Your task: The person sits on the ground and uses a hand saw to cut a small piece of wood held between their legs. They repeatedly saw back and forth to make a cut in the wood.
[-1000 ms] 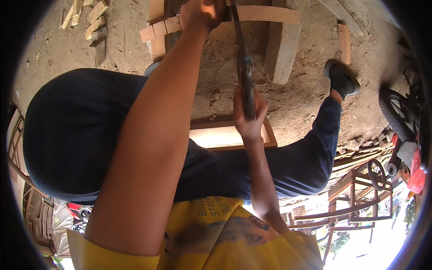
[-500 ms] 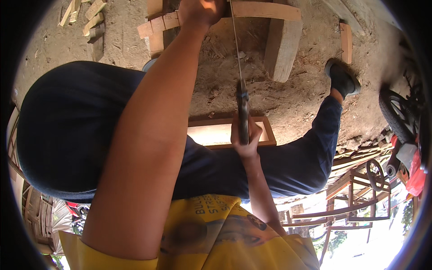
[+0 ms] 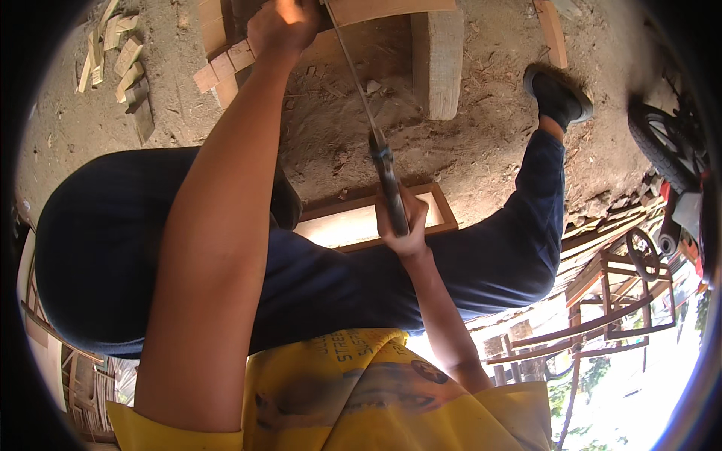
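Brown curved board (image 3: pixel 387 7) lies at the top of the view, partly cropped, w/ the L hand (image 3: pixel 284 30) on it & the R hand (image 3: pixel 404 225) well apart, nearer the body. Board passes over a thick timber (image 3: pixel 445 68) on the R; its L end shows a few dark lines across it. Handsaw (image 3: pixel 382 159) spans btwn the hands: thin blade runs up & a bit L, far end at the board just beside the L hand, dark handle at the near end.

R hand: closed round the handle, fingers wrapped. L hand: on the board, but can't tell how far its fingers are open b/c of the crop & angle.

Vs 1.0 s ago: R hand has come back twd the body, now overlapping (in view) the R part of a shallow wooden frame (image 3: pixel 449 214), & more blade shows btwn board & handle. Saw also leans further L in view. View itself shifted: board, timber & dark shoe (image 3: pixel 558 96) all sit higher & further L than 0.5 s ago. L hand stays on the board, next to the blade.
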`<state>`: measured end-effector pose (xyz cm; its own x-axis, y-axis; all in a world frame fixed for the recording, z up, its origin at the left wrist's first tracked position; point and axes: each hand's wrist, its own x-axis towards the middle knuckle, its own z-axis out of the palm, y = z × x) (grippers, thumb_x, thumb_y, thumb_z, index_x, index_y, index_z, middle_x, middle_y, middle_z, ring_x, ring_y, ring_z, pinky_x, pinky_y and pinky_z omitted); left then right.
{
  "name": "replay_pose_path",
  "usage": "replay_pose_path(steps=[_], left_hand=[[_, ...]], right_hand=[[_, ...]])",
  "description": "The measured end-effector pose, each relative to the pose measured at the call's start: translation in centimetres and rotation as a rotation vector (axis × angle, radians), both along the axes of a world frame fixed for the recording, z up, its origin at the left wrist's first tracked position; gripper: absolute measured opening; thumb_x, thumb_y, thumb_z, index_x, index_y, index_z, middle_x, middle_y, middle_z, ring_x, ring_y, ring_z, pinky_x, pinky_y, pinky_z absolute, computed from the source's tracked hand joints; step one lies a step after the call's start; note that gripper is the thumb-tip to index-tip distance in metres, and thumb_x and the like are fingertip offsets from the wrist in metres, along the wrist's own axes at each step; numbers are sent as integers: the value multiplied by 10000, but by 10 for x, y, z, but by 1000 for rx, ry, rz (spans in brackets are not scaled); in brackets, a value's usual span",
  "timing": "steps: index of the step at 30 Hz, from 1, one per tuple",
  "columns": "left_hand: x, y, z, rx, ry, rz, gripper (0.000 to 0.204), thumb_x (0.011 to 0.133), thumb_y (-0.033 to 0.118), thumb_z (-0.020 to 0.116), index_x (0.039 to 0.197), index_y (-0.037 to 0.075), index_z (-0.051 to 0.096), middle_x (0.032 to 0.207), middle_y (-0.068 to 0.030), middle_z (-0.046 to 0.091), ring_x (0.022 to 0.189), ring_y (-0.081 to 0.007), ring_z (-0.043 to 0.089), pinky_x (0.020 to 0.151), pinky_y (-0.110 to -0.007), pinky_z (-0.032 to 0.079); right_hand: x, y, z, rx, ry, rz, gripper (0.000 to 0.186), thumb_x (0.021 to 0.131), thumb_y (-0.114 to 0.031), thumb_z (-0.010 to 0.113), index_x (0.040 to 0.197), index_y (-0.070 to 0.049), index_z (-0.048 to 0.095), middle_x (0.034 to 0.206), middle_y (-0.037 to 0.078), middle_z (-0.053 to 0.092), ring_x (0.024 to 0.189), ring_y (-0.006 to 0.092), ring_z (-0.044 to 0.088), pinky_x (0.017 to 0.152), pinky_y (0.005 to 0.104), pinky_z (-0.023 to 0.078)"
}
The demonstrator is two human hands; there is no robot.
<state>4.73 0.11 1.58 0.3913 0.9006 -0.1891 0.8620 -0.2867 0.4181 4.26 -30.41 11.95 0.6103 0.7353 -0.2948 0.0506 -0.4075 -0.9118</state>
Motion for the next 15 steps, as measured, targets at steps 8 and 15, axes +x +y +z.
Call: replay_pose_path(steps=[8,15], left_hand=[[-3,19,-18,-177,227,-126,443,872,487,504,963,99,695,941,-155,695,937,-336,658,810,-421,514],[11,-3,16,-73,120,-49,443,872,480,497,955,93,694,920,-170,687,910,-362,656,789,-426,518]], right_hand=[[21,64,-4,1,-70,-15,71,828,7,606,884,49,593,582,78,550,582,80,584,506,274,467],[14,42,-13,34,-143,13,34,804,14,607,818,32,582,637,132,585,575,139,617,526,322,480]])
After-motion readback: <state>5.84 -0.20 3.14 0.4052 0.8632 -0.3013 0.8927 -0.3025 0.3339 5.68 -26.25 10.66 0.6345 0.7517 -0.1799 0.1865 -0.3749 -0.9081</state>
